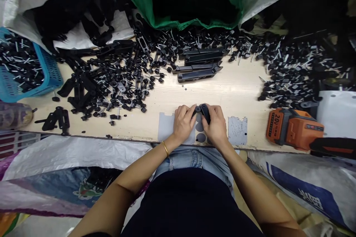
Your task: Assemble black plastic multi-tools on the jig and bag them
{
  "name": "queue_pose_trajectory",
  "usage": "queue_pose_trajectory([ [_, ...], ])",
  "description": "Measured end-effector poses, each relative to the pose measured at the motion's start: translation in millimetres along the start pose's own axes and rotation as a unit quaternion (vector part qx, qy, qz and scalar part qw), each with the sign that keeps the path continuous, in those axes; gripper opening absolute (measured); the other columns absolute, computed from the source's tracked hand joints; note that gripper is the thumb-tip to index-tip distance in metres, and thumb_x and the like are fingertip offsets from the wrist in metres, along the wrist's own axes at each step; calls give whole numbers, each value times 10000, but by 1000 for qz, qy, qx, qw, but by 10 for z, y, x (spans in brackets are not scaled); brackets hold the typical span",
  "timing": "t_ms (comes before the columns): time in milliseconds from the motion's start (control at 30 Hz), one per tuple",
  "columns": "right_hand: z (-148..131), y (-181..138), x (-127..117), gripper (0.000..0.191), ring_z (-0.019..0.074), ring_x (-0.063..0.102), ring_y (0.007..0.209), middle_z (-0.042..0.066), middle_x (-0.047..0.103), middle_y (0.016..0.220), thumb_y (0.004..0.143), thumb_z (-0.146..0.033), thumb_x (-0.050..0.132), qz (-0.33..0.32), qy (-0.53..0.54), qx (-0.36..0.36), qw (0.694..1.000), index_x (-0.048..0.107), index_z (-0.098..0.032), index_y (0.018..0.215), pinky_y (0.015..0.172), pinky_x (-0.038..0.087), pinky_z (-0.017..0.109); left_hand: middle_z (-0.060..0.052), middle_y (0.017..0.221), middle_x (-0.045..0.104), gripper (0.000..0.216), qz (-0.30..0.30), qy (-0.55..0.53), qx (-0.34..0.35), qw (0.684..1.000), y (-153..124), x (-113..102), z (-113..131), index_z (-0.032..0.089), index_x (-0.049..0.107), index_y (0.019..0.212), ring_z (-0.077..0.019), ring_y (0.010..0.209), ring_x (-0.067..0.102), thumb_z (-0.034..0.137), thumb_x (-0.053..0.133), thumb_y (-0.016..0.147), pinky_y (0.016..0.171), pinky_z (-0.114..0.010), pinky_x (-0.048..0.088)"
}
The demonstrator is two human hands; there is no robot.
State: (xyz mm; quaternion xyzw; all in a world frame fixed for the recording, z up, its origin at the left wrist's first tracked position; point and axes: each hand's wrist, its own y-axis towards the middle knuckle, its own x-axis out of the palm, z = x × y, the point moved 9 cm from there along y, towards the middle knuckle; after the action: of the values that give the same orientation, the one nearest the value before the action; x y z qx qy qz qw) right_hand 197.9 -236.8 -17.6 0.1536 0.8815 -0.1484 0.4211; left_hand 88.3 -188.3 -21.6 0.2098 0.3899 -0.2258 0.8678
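Both my hands meet at the near edge of a pale wooden table (239, 89). My left hand (183, 123) is closed, its fingertips pinching the round end of a small black plastic part (202, 110). My right hand (215, 124) grips the same part from the right, fingers curled over it. Under the hands a grey metal plate (167, 126) with round holes is fixed to the table. A second grey plate (237, 130) lies just right of my right hand.
Black knob screws lie heaped left (116, 85) and right (292, 70) on the table. Several assembled black arms (198, 67) are stacked behind the hands. A blue basket (52, 72) of screws stands at far left. An orange 20V power tool (293, 127) lies at right. Woven sacks surround the table.
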Motion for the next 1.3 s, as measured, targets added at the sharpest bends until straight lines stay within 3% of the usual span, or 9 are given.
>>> queue_pose_trajectory([
  [200,-21,12,-9,422,256,546,969,113,526,1019,812,-190,474,-10,8,-17,1000,528,-162,1230,843,485,378,-52,838,500,309,-9,-1,41,999,28,26,18,154,558,1190,-194,816,466,291,414,953,740,-334,414],
  [400,-9,22,-28,407,249,544,936,100,521,983,792,-184,483,0,18,-8,1000,555,-162,1192,813,485,367,-64,828,494,305,6,32,29,999,39,37,59,118,560,1158,-202,805,461,269,386,958,747,-339,430],
  [667,11,57,-49,406,242,546,891,80,530,931,749,-191,517,-1,21,-3,1000,594,-186,1148,802,479,372,-69,836,509,272,-20,41,62,997,73,80,71,121,558,1123,-200,797,470,244,388,951,724,-331,445],
  [833,10,64,-55,396,238,541,889,75,534,917,732,-181,511,6,14,-10,1000,612,-190,1115,797,477,367,-66,855,509,249,-28,46,49,997,100,71,17,140,553,1113,-202,813,478,236,395,947,737,-338,443],
  [1000,5,52,-27,443,235,537,903,80,524,937,725,-163,501,-6,4,-4,1000,593,-173,1158,808,477,365,-57,846,509,223,-59,47,90,993,127,97,67,143,580,1066,-196,804,485,250,429,940,723,-321,443],
  [1167,-11,36,-38,417,238,532,894,84,510,938,741,-175,490,5,4,-1,1000,590,-176,1146,784,486,365,-66,841,503,262,-8,38,37,999,125,39,19,102,574,1114,-195,799,482,220,419,939,728,-319,452],
  [1300,-15,24,-36,426,240,527,901,84,501,936,743,-176,487,4,9,-10,1000,572,-187,1160,782,488,367,-40,821,491,227,-58,-5,86,995,161,133,97,147,592,1087,-175,787,485,240,453,933,719,-296,456],
])
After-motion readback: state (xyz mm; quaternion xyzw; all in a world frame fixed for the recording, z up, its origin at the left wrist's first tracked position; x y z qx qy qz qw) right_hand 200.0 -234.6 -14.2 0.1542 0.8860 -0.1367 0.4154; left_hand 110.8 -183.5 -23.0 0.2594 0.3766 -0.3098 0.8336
